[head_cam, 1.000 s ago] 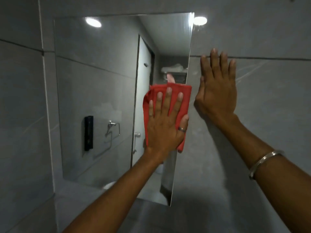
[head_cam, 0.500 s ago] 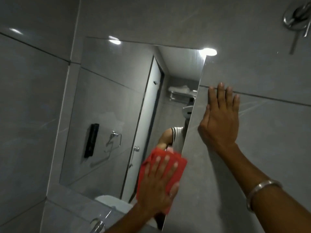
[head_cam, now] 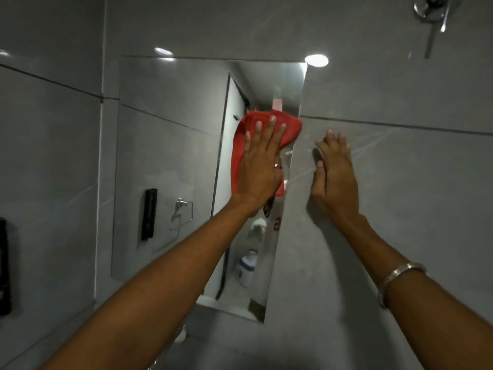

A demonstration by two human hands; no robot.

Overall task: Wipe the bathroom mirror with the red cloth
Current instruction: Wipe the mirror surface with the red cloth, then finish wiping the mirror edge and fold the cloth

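Observation:
The bathroom mirror [head_cam: 170, 161] is fixed to the grey tiled wall and reflects the room and a doorway. My left hand [head_cam: 262, 166] lies flat on the red cloth [head_cam: 241, 148] and presses it against the glass near the mirror's right edge, in its upper half. My right hand [head_cam: 334, 177] rests flat on the wall tile just right of the mirror, fingers together and pointing up, with nothing in it. A metal bangle [head_cam: 400, 276] circles my right forearm.
A chrome shower fitting [head_cam: 429, 12] sticks out of the wall at the top right. A black holder [head_cam: 4, 265] hangs on the left wall. Ceiling lights glare on the tiles above the mirror. A white fixture edge [head_cam: 181, 335] shows below the mirror.
My left hand has slid the red cloth from the mirror's lower right corner up to its upper right part. The right hand stays flat on the wall. The view has tilted.

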